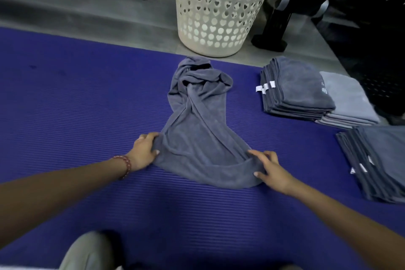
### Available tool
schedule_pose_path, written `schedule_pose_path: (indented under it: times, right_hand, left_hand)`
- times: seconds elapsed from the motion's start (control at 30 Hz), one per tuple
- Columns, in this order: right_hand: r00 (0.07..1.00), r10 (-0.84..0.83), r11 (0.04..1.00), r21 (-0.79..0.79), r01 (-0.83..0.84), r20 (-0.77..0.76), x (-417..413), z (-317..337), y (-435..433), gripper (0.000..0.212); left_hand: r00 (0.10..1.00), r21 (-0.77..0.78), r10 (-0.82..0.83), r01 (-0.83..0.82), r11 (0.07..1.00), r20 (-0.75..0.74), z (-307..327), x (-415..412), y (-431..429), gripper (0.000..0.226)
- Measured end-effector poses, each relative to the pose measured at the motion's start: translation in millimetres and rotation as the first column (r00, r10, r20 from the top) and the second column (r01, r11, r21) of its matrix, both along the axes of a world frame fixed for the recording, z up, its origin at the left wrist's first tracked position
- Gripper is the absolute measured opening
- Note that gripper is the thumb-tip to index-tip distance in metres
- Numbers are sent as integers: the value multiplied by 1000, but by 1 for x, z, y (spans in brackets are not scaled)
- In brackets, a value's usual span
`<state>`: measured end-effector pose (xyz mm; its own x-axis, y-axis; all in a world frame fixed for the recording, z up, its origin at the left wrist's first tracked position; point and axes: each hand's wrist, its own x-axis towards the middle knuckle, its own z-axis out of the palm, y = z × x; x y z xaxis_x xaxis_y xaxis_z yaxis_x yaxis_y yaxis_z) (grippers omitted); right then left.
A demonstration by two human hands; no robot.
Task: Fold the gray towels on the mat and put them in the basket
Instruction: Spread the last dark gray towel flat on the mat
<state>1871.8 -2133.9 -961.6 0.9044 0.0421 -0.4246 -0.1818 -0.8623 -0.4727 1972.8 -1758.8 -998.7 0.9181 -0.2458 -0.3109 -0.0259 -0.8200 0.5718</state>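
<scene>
A crumpled gray towel (pixel 198 125) lies in the middle of the purple mat (pixel 76 98), bunched and twisted at its far end. My left hand (pixel 145 151) grips the towel's near left corner. My right hand (pixel 268 169) pinches the near right corner. The near edge sags in a curve between both hands. A cream basket (pixel 219 11) with heart-shaped holes stands upright on the floor just beyond the mat, straight behind the towel.
A stack of folded dark gray towels (pixel 295 90) sits on the mat at right, with lighter folded towels (pixel 348 103) beside it. Another stack of folded gray towels (pixel 379 160) lies nearer at the right edge. Black equipment (pixel 328 6) stands behind. My knee (pixel 87 252) shows below.
</scene>
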Motion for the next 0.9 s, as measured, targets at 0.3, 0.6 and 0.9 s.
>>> schedule_pose_path:
  times: [0.3, 0.6, 0.9]
  right_hand:
    - [987, -103, 975, 186, 125, -125, 39, -14, 6, 31]
    - [825, -560, 696, 584, 418, 76, 35, 59, -16, 3]
    - [950, -311, 932, 203, 300, 23, -33, -23, -12, 15]
  left_hand:
    - [996, -177, -18, 34, 984, 88, 3, 12, -23, 20]
    - [884, -421, 284, -113, 900, 371, 61, 6, 2, 28]
    - [967, -69, 88, -74, 995, 239, 8, -60, 39, 34]
